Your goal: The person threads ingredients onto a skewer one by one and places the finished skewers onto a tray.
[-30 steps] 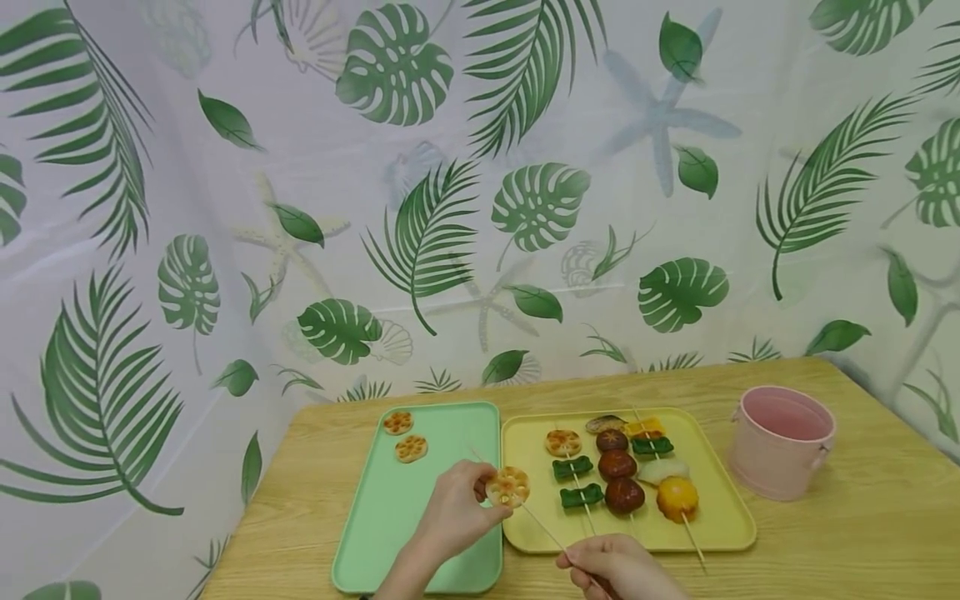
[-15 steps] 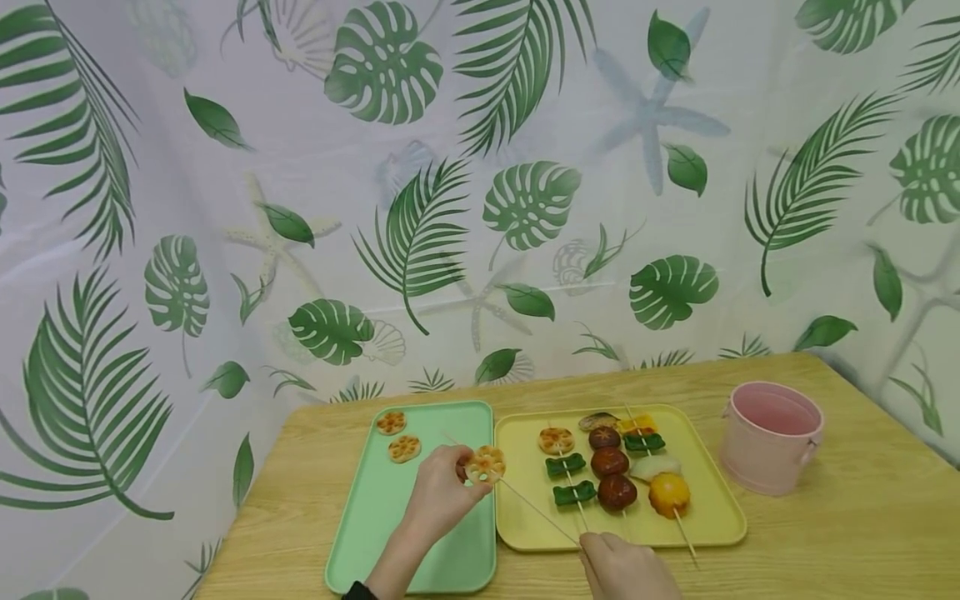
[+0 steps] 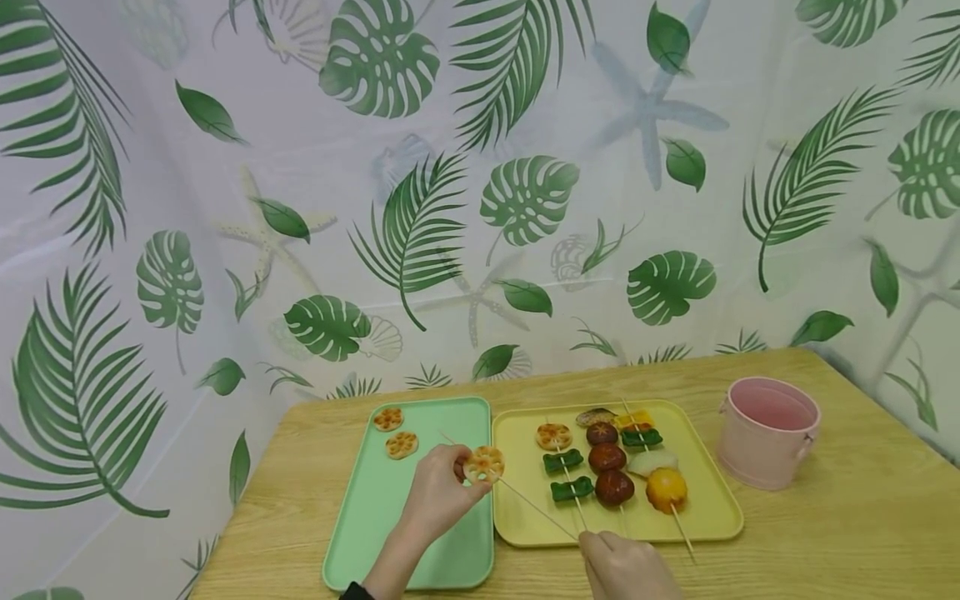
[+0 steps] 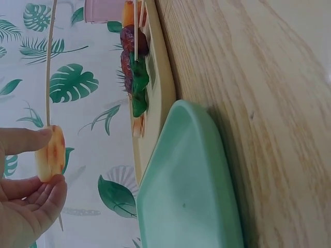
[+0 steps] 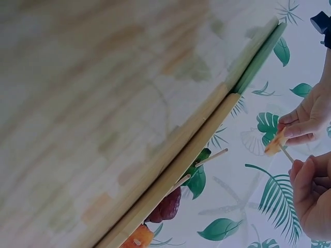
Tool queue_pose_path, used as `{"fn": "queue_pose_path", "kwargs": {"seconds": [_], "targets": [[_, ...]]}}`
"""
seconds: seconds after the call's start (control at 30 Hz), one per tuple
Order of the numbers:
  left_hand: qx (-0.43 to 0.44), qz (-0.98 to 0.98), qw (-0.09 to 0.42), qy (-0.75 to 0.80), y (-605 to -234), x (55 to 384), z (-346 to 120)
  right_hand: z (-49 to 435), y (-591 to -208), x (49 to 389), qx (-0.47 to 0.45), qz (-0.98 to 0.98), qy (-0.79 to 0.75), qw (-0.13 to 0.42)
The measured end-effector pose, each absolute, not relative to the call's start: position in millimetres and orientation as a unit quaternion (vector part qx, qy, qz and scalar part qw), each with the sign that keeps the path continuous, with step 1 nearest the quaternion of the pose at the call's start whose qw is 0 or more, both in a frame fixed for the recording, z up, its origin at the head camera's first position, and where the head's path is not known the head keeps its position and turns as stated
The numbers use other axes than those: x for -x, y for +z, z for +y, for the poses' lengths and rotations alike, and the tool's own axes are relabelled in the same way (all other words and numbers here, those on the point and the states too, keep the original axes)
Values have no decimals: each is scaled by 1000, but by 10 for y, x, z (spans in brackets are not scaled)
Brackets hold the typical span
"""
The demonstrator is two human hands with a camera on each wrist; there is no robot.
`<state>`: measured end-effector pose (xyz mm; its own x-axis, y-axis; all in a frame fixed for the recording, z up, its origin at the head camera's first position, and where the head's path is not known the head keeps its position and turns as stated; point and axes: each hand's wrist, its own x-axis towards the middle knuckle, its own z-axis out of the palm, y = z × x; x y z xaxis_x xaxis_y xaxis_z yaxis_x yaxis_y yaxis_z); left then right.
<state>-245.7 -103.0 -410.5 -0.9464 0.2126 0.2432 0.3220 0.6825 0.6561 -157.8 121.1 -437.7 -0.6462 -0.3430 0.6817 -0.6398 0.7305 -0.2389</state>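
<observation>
In the head view my left hand (image 3: 438,492) pinches a toy lotus root slice (image 3: 483,464) by its edge, thumb and fingers on opposite sides. A thin wooden skewer (image 3: 536,506) runs through the slice, its tip (image 3: 446,436) showing beyond it over the green tray (image 3: 450,542). My right hand (image 3: 630,568) grips the skewer's other end. From the left wrist view, the slice (image 4: 50,155) sits edge-on between thumb and fingertips. Both hands are raised in front of the trays. Two more lotus root slices (image 3: 401,445) lie at the green tray's back left.
A yellow tray (image 3: 517,529) adjoins the green one. On it lie skewers with lotus root, green pieces (image 3: 572,489), brown mushrooms (image 3: 613,488) and a yellow corn-like piece (image 3: 667,490). A pink bucket (image 3: 768,433) stands right of it. A leaf-patterned curtain (image 3: 480,208) hangs behind the wooden table.
My right hand has shifted back along the skewer, away from the slice. The left hand has moved slightly left with the slice. Little differs over the last half second.
</observation>
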Motion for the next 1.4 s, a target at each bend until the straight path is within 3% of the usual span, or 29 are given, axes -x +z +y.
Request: {"fn": "queue_pose_path", "kwargs": {"seconds": [0.37,0.63,1.13,1.4], "targets": [[148,-913,83,-372,-4129,2461,-1018,1197,-4331,1586,-282,-884,252,277],[188,-900,38,-392,-4127,2389,-897,1167,-4325,1619,-291,-884,264,252],[218,-899,52,-376,-4093,2368,-826,1161,-4291,1699,-254,-906,323,99],[224,-897,55,-378,-4110,2351,-791,1119,-4302,1705,-236,-909,335,78]]}}
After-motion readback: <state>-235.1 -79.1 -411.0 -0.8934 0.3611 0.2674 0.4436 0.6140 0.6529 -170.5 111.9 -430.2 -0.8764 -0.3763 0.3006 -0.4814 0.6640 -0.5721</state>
